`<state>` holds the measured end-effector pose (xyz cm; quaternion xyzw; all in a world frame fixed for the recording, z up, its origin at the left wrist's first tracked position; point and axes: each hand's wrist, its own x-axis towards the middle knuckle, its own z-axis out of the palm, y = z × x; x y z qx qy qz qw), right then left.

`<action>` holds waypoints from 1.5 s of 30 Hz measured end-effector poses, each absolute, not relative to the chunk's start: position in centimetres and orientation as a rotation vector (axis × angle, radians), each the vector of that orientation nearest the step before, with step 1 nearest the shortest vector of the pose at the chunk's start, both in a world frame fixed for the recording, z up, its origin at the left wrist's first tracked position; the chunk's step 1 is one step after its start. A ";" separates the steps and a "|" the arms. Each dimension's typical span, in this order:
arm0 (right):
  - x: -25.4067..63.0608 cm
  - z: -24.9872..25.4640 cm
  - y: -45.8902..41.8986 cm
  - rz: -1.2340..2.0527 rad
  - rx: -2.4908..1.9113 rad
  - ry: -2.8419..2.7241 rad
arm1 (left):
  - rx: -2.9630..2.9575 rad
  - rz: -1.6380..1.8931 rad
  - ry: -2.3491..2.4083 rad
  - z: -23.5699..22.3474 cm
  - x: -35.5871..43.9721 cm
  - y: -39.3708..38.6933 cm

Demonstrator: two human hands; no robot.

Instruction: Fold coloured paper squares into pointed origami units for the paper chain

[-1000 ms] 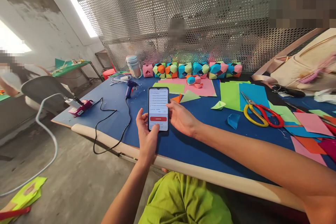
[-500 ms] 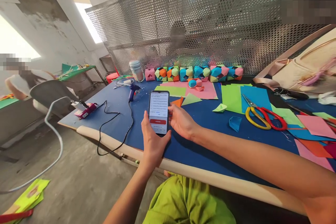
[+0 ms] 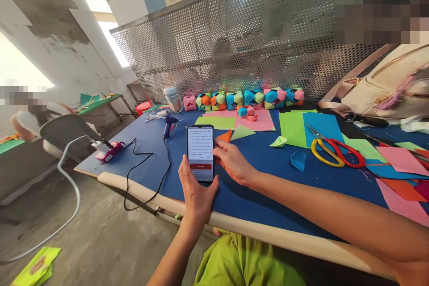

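Note:
A smartphone (image 3: 200,149) with a lit screen showing lines of text and a red button is held upright over the blue tabletop (image 3: 254,183). My left hand (image 3: 197,190) grips its lower part, thumb on one side and fingers on the other. At the phone's right edge, my right hand (image 3: 234,161) is closed on it, some fingers hidden behind. Just behind the phone lie an orange paper piece (image 3: 224,136) and a pale green paper triangle (image 3: 243,132). A blue glue gun (image 3: 170,126) rests to the left.
Folded paper balls (image 3: 234,100) line the perforated metal screen (image 3: 187,44). Scissors (image 3: 335,149), coloured paper sheets (image 3: 293,129) and a beige bag (image 3: 395,80) occupy the right side. A power strip (image 3: 110,152) with a black cord sits left. A seated person (image 3: 31,120) is far left.
The camera view has tilted slightly, so the phone and both hands appear a little lower. Both hands keep their hold on the phone, and the text on its screen has shifted slightly.

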<state>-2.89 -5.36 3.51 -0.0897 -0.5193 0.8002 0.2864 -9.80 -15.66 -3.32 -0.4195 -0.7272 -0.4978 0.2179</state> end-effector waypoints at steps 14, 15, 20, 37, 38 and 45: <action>-2.9 3.4 -5.2 2.119 -0.277 -1.374 | -1.145 -1.378 -1.978 -3.5 -9.7 -15.5; -2.8 3.4 -5.2 2.136 -0.272 -1.369 | -1.145 -1.385 -1.981 -3.5 -9.7 -15.5; -2.5 3.4 -5.2 2.162 -0.277 -1.339 | -1.149 -1.383 -1.979 -3.6 -9.8 -15.5; -2.5 2.9 -5.3 2.107 -0.234 -1.377 | -1.250 -1.335 -1.972 -3.3 -10.1 -15.6; -2.6 2.7 -5.3 2.097 -0.248 -1.378 | -1.247 -1.332 -1.969 -3.3 -10.1 -15.6; -2.3 3.1 -5.3 2.152 -0.236 -1.355 | -1.275 -1.314 -1.995 -3.3 -10.1 -15.7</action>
